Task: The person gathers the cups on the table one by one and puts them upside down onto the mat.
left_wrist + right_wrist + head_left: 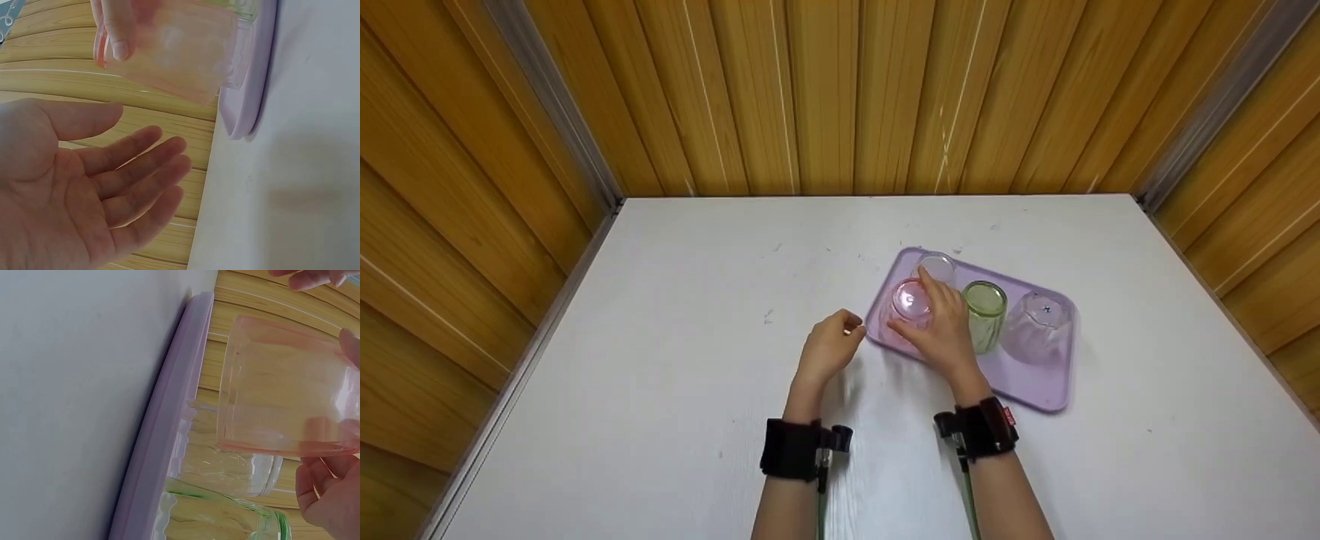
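My right hand (pixel 946 330) grips a pink glass (pixel 287 388) near its base, thumb on one side and fingers on the other. The glass is upside down, its mouth held a little above the lilac tray (pixel 154 433) in the right wrist view. My left hand (pixel 830 346) is off the tray's left edge, holding nothing; the left wrist view shows its palm with fingers loosely bent. Behind the pink glass is a clear glass (pixel 937 264), upside down. To the right of my right hand stands an upturned green glass (pixel 984 319).
Another clear glass (pixel 1039 330) stands upside down at the tray's right end. The tray lies at an angle on a white table (pixel 697 315). Wood-patterned walls (pixel 825 97) enclose the table at the back and sides.
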The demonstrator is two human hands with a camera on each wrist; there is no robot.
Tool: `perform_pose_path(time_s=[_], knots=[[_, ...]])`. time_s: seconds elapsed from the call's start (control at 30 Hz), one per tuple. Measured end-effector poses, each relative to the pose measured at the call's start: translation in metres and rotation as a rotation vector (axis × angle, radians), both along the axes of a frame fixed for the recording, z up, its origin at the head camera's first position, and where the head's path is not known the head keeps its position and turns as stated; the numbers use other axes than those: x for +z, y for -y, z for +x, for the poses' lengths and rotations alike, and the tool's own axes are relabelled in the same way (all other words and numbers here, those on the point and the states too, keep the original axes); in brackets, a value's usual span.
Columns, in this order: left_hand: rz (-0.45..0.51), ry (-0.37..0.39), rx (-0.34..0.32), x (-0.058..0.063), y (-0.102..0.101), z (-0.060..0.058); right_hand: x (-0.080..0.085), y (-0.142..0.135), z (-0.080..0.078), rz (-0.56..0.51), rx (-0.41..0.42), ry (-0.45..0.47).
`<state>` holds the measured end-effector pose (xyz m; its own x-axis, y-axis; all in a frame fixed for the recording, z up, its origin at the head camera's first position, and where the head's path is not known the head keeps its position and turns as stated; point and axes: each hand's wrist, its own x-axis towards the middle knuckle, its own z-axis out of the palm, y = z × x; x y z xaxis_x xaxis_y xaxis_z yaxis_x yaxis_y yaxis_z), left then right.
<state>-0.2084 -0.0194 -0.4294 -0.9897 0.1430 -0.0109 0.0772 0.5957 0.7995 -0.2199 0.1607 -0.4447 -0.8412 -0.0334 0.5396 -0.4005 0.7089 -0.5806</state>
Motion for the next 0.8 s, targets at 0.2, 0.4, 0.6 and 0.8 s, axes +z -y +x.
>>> perform_pose_path(time_s=[0.2,0.4,0.6,0.8], knots=[[-0.014,0.001,-0.005,-0.002,-0.004,-0.001,0.000,-0.001,0.000,0.020,-0.008,0.014],[-0.032,-0.023,0.001,-0.006,-0.006,-0.002,-0.002,-0.001,-0.002,0.026,-0.019,0.001],[-0.085,-0.073,-0.002,-0.011,-0.007,-0.002,-0.004,-0.002,-0.002,0.036,-0.018,-0.041],[-0.092,-0.070,-0.011,-0.012,-0.009,-0.002,-0.005,-0.003,-0.002,0.049,-0.043,-0.023]])
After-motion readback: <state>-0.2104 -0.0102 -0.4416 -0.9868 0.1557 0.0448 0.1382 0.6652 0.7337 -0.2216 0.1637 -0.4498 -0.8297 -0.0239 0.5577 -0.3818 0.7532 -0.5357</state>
